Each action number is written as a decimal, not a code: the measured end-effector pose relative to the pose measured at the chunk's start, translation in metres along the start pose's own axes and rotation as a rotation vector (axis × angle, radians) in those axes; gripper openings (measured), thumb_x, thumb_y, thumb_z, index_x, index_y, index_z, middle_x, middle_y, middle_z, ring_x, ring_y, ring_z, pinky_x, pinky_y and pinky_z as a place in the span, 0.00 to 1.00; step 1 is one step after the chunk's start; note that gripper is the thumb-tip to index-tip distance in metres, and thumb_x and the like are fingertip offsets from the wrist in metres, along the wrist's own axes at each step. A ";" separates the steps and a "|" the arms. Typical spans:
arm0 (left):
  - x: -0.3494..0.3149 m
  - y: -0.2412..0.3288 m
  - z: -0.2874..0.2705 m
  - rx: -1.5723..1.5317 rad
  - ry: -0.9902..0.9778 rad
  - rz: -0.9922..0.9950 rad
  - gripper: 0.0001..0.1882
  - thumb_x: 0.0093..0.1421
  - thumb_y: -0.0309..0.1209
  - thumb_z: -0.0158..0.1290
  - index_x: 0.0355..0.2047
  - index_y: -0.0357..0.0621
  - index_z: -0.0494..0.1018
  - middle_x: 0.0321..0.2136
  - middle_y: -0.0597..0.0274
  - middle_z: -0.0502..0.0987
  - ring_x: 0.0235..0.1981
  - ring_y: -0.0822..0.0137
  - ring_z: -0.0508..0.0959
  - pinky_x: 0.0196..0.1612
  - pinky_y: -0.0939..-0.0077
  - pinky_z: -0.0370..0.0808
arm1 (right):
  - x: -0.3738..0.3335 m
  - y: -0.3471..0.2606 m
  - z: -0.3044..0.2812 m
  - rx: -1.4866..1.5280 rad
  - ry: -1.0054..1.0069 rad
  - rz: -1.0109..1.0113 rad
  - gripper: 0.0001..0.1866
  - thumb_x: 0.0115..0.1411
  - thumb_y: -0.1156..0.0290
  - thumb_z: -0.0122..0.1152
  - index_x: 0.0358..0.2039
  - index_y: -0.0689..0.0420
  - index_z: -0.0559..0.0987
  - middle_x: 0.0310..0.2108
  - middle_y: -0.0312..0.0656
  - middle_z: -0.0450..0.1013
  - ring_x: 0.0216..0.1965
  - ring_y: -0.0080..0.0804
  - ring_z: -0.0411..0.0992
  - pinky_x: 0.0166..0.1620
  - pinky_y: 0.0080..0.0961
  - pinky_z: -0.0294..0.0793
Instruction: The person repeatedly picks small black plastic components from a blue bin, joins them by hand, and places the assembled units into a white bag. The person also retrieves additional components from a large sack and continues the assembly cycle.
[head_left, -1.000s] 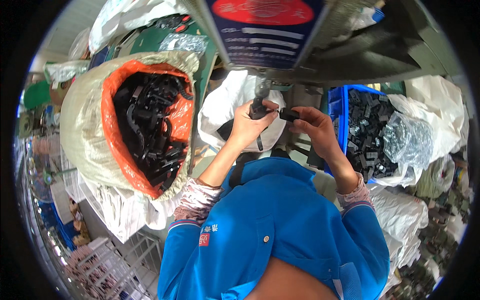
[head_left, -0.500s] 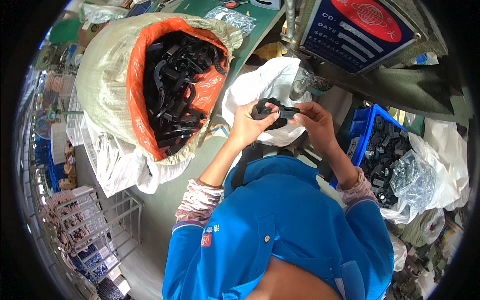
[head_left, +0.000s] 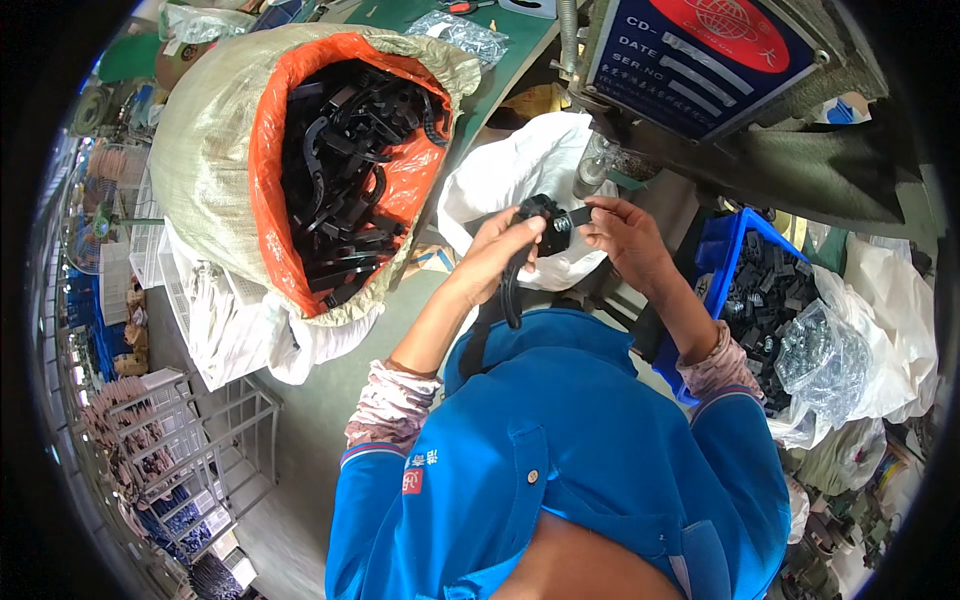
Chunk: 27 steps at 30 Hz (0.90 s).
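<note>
A: What is the biggest thing you see?

B: The blue shirt point(head_left: 570, 430). It fills the low middle part.

A: And next?

B: A fat sack point(head_left: 205, 150) on the left. Its mouth is wide open, it has an orange lining point(head_left: 268, 220), and a heap of black parts point(head_left: 335, 170) sits inside.

A: What comes after that?

B: The blue bin point(head_left: 733, 245) on the right. It has lots of small black bits point(head_left: 765, 285) in it.

A: Is anything behind the hands?

B: Yes, a white bag point(head_left: 500, 165). It sits between the sack and the bin.

A: What about the left hand point(head_left: 490, 260)?

B: It is clamped on a black piece point(head_left: 511, 290). The thumb and fingers squeeze it. The piece is held up in front of the white bag, and its long bent tail hangs down toward the shirt.

A: And the right hand point(head_left: 615, 235)?

B: It pinches a small black block point(head_left: 579, 214) with the thumb and fingertips together on it. The block is right by the top of the piece. I can't tell if they touch.

A: What is the smallest thing?

B: A shiny spring point(head_left: 561, 223). It is at the piece, just beside the block.
</note>
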<state>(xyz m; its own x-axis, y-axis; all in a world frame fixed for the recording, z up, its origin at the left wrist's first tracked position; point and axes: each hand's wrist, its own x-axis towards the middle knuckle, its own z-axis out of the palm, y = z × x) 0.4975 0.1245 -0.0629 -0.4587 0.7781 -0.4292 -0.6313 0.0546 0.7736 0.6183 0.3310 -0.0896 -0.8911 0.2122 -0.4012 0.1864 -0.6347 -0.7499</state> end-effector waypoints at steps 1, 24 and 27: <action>-0.002 -0.002 -0.003 -0.114 -0.009 -0.092 0.18 0.64 0.36 0.52 0.50 0.37 0.69 0.33 0.64 0.74 0.32 0.72 0.77 0.34 0.78 0.80 | 0.000 -0.001 -0.006 -0.011 0.011 -0.019 0.15 0.64 0.71 0.60 0.50 0.64 0.74 0.41 0.42 0.74 0.41 0.32 0.76 0.49 0.28 0.77; 0.003 -0.014 0.018 0.095 -0.218 -0.071 0.20 0.63 0.29 0.56 0.55 0.41 0.67 0.49 0.58 0.77 0.43 0.64 0.82 0.27 0.79 0.77 | -0.006 -0.020 -0.005 -0.249 -0.070 -0.071 0.13 0.61 0.74 0.63 0.43 0.67 0.76 0.40 0.45 0.75 0.40 0.30 0.76 0.46 0.29 0.81; 0.006 -0.014 0.022 0.155 -0.225 -0.035 0.21 0.64 0.28 0.55 0.55 0.38 0.66 0.47 0.57 0.78 0.42 0.66 0.82 0.28 0.79 0.78 | -0.008 -0.014 -0.009 -0.339 -0.050 -0.094 0.12 0.61 0.74 0.63 0.43 0.66 0.76 0.39 0.43 0.75 0.40 0.28 0.75 0.46 0.26 0.79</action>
<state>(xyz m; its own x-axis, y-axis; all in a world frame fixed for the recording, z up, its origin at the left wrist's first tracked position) 0.5174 0.1426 -0.0658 -0.2766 0.8925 -0.3563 -0.5332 0.1660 0.8296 0.6261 0.3448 -0.0805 -0.9282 0.2162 -0.3027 0.2224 -0.3297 -0.9175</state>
